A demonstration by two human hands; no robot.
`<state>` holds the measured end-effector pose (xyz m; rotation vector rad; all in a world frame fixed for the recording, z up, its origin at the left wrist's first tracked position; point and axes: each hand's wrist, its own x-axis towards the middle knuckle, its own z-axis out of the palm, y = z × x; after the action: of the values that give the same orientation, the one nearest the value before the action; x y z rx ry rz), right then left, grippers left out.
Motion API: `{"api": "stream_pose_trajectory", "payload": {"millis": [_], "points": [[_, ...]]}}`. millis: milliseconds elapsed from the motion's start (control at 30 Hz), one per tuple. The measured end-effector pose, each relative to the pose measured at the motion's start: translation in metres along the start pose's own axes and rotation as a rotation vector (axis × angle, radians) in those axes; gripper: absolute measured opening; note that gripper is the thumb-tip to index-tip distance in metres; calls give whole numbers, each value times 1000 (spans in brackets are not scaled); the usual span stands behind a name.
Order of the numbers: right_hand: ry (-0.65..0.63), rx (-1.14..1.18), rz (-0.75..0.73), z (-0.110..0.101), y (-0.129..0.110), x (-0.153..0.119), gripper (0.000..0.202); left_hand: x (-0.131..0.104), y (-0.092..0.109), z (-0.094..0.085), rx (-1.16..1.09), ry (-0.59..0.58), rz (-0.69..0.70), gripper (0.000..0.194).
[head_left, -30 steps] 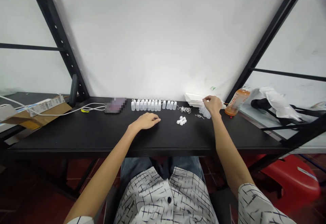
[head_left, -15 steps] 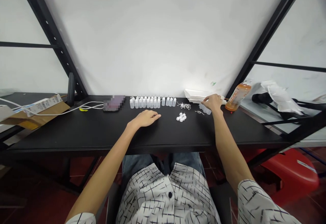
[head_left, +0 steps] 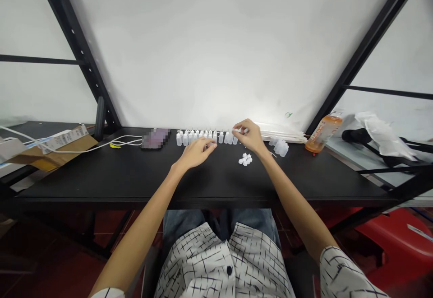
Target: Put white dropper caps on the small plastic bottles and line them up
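Note:
My right hand [head_left: 251, 136] is raised over the right end of a row of small white dropper bottles [head_left: 189, 138]. Its fingers pinch a small plastic bottle [head_left: 241, 131], mostly covered by the fingers. Left of it, my left hand [head_left: 198, 152] hovers in front of the row, fingers apart and curved, with no held thing visible. Between my hands and the table's front edge lies a cluster of white caps [head_left: 245, 159]. Several uncapped bottles [head_left: 280, 146] lie in a pile on the right. My right hand hides most of the loose thin white pieces behind the caps.
A stack of white sheets [head_left: 282, 133] lies against the wall, near an orange drink bottle [head_left: 323, 132]. On the left are a blurred purple item [head_left: 155, 138], white cables [head_left: 130, 140] and an opened cardboard box [head_left: 56, 151]. Black frame posts rise at both sides.
My right hand has moved left from the bottle pile, carrying a small bottle. My left hand has lifted slightly and its fingers have parted. The view has shifted slightly.

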<state>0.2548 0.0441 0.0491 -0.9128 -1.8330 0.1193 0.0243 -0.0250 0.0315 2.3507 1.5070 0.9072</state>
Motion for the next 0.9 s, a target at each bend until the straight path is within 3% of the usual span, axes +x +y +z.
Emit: {"api": "stream_pose_trajectory", "payload": {"millis": [100,167,267,400,467,567,700,900], "points": [[-187,210,53,19,-18,-5,18,7,1,-2,52,-25,0,54],[-240,322,108,24,-22,-8,23,19,4,-5,137,-74,23,58],[-251,443,201,22,-21,-11,31,42,11,-6,91,-198,131,44],[-214,484,264,3,-3,-6,35,61,17,-2,-92,-226,163,37],[-119,336,294,-12,13,-2,30,61,14,2,-21,-183,128,40],[-22,-184,370,-33,40,2,17,52,0,11,223,-98,106,36],[-225,-636,550,-45,64,-3,18,40,-24,21,350,-144,58,34],[-445,-730,587,-39,69,-10,23,40,-31,24,320,-91,-38,36]]}}
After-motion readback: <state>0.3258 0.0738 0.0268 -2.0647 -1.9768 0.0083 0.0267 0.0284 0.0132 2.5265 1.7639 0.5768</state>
